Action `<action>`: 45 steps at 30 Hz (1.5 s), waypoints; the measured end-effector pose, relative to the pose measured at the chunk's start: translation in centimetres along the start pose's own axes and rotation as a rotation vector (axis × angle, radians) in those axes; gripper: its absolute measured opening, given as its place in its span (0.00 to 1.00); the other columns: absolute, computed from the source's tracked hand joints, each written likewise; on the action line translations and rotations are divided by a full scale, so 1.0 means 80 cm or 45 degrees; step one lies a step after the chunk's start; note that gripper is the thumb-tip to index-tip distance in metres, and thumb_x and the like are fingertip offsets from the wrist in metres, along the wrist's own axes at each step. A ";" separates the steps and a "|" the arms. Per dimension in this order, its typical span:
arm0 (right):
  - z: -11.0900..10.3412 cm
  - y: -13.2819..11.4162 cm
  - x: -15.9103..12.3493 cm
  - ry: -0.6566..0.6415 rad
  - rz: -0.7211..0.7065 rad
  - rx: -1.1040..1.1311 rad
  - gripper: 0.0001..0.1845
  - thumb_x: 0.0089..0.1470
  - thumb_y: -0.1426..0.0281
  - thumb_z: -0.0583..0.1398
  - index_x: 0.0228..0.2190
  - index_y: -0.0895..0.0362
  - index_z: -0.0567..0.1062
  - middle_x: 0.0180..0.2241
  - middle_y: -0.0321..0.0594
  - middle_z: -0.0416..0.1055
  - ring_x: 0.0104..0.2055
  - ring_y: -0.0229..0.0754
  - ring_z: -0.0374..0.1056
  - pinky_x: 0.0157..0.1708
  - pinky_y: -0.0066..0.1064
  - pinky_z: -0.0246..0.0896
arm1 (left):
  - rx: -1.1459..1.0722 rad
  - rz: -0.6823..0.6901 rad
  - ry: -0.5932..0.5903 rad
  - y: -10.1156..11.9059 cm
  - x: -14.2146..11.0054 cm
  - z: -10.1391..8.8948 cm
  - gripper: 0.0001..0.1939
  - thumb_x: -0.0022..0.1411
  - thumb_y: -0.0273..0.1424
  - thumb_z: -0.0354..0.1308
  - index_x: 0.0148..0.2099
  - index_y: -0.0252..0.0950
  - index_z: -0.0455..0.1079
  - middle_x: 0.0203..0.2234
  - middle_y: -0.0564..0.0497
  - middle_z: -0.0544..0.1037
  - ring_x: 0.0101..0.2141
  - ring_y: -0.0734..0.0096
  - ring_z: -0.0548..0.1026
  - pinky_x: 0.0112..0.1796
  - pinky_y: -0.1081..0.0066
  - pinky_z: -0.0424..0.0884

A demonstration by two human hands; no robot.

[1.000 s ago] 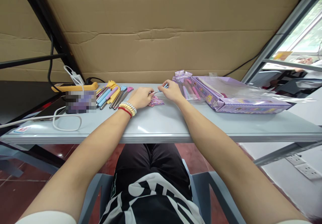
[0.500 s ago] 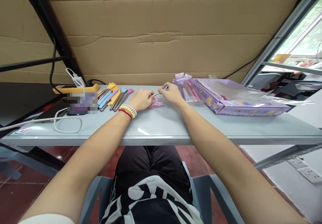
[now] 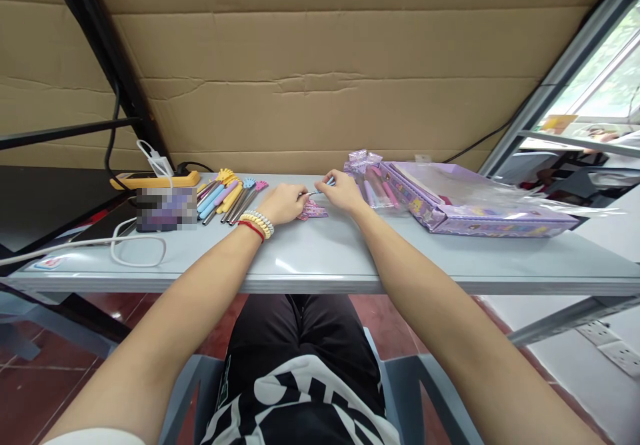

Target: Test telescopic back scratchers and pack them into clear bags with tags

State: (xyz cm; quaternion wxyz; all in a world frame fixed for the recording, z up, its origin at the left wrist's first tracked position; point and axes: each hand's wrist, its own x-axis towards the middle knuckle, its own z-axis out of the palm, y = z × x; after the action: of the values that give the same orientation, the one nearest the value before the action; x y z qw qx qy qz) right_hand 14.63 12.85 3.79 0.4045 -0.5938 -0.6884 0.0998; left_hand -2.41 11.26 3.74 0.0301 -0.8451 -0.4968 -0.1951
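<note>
Toward the table's (image 3: 315, 258) far middle, in the head view, the left hand (image 3: 284, 203) and right hand (image 3: 343, 190) pinch opposite ends of a slim blue-and-silver item (image 3: 311, 194), near a pink patterned piece (image 3: 315, 211). Colourful sticks (image 3: 225, 196) lie left; bagged pink-and-purple ones (image 3: 377, 188) lie right, beside a purple box (image 3: 505, 224).

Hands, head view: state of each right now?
Left hand: closed, holding the silver end of a slim pen-like piece.
Right hand: closed, holding a blue part, apparently of the same piece.
</note>
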 end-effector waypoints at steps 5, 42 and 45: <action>0.000 0.001 0.000 -0.001 -0.018 -0.002 0.11 0.45 0.60 0.59 0.26 0.56 0.69 0.23 0.34 0.67 0.26 0.37 0.58 0.28 0.28 0.50 | 0.002 0.007 -0.009 -0.001 0.000 0.000 0.18 0.64 0.36 0.44 0.46 0.39 0.74 0.39 0.46 0.80 0.41 0.62 0.75 0.41 0.68 0.68; 0.002 0.003 0.001 -0.003 -0.046 0.010 0.12 0.45 0.59 0.59 0.25 0.55 0.69 0.25 0.36 0.69 0.28 0.38 0.60 0.29 0.28 0.52 | 0.044 0.007 -0.033 0.002 -0.002 -0.002 0.19 0.66 0.38 0.42 0.47 0.41 0.73 0.38 0.47 0.80 0.40 0.63 0.76 0.40 0.69 0.68; 0.002 0.003 0.000 -0.005 -0.046 0.018 0.12 0.45 0.59 0.59 0.26 0.55 0.69 0.25 0.36 0.69 0.28 0.39 0.60 0.30 0.29 0.52 | 0.045 0.004 -0.043 0.002 -0.003 -0.002 0.19 0.66 0.38 0.42 0.47 0.41 0.73 0.39 0.47 0.80 0.41 0.62 0.75 0.41 0.69 0.68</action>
State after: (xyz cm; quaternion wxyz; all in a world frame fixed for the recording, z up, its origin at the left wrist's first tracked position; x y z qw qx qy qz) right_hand 14.68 12.98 3.56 0.4091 -0.5781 -0.6991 0.0985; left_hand -2.42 10.96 3.87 0.0370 -0.8485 -0.4992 -0.1719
